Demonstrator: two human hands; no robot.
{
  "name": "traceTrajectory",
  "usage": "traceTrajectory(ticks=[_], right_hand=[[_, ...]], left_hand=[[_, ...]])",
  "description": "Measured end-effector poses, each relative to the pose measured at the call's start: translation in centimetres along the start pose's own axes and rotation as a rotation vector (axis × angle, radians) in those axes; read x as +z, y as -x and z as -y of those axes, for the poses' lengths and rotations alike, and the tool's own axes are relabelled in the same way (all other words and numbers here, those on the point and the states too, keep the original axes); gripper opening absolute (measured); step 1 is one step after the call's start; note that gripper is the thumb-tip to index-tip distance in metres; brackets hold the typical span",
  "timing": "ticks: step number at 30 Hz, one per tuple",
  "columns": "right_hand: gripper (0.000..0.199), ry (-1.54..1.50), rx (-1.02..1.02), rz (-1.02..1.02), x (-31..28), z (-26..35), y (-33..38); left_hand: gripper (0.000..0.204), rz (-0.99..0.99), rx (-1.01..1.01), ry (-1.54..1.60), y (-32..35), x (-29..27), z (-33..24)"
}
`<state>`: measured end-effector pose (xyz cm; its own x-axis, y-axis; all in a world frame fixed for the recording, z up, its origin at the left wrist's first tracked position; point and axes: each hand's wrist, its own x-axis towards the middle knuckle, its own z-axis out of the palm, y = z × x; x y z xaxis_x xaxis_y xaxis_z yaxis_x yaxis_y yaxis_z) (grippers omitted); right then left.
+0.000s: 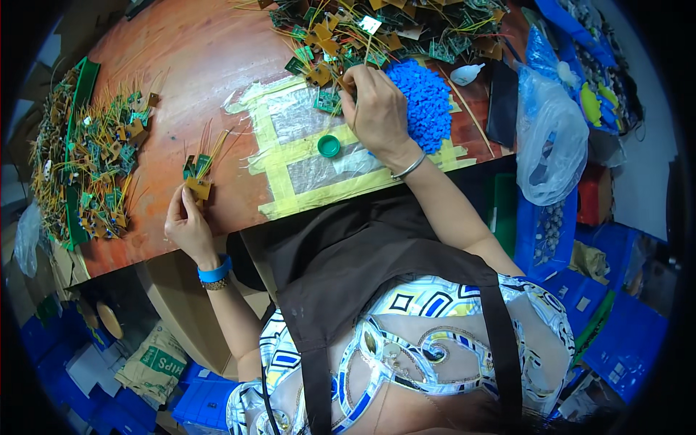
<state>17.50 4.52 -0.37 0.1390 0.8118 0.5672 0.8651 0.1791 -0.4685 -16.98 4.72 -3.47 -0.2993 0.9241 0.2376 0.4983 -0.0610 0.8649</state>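
Note:
My left hand [190, 226] is at the table's near edge, thumb and fingers pinched on a small circuit board [199, 187] with brown and green parts and thin wires fanning upward. Farther right, my right hand [380, 109] reaches to the near edge of a heap of wired circuit boards [326, 47]. Its fingers are curled together, and what they grip is mostly hidden. A green board [328, 101] lies just left of those fingers. Close beside the hand, on its right, is a pile of small blue pieces [424, 105]. A small green cap [328, 146] sits on the taped plastic sheet [304, 174].
More wired boards [109, 174] lie at the left around a green divider [81, 116]. To the right are a white dropper-like bottle [466, 74], a thin wooden stick [471, 119], a dark flat object [502, 105] and a hanging clear plastic bag [552, 138]. Blue bins [547, 232] stand below.

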Motion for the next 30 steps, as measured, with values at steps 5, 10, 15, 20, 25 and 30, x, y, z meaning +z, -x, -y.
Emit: traceTrajectory(ticks=[5,10,15,20,25,30], right_hand=[[0.022,-0.085,-0.077,-0.125,-2.6,1.1,0.1],[0.020,-0.398,-0.399,-0.090,-2.6,3.2,1.5],[0.019,-0.502,-0.510,0.064,-2.1,4.4,1.7],[0.012,-0.518,-0.419,0.011,-3.5,4.2,1.4],[0.065,-0.673,-0.095,0.255,-5.6,2.5,3.8],[0.054,-0.729,0.062,0.275,-4.4,1.6,6.1]], left_hand=[[0.025,-0.083,0.258,-0.503,-0.3,-0.2,-2.4],[0.021,0.310,0.094,0.320,3.0,4.9,-9.5],[0.030,0.672,-0.219,0.807,4.1,8.4,-11.9],[0.028,0.367,-0.019,0.689,2.8,8.6,-11.7],[0.026,0.343,-0.172,0.713,2.6,8.7,-9.5],[0.026,0.313,-0.134,0.687,3.4,9.6,-9.0]])
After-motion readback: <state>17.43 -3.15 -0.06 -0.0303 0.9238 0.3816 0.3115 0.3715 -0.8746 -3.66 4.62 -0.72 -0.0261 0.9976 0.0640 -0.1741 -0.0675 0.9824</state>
